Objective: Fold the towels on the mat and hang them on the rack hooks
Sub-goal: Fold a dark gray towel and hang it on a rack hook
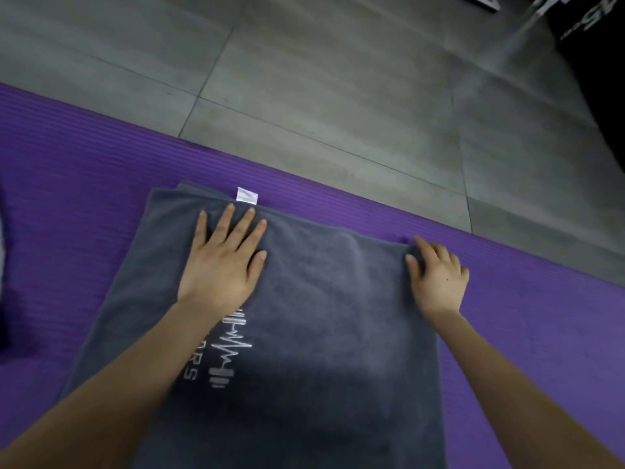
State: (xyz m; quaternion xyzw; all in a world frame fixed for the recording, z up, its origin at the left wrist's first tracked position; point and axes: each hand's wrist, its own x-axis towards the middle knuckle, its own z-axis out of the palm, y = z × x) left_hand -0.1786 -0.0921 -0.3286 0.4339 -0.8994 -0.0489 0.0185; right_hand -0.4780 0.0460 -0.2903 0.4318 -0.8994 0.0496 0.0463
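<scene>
Both arms are bare from the picture's lower edge to the fingertips. The left forearm [118,384] and right forearm [527,384] are uncovered. The left hand [221,265] has long, slender fingers with short, unpainted nails. The right hand [438,282] bears a small dark mark [448,280] on its back.

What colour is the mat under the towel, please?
Purple mat, clearest in the head view.
</scene>
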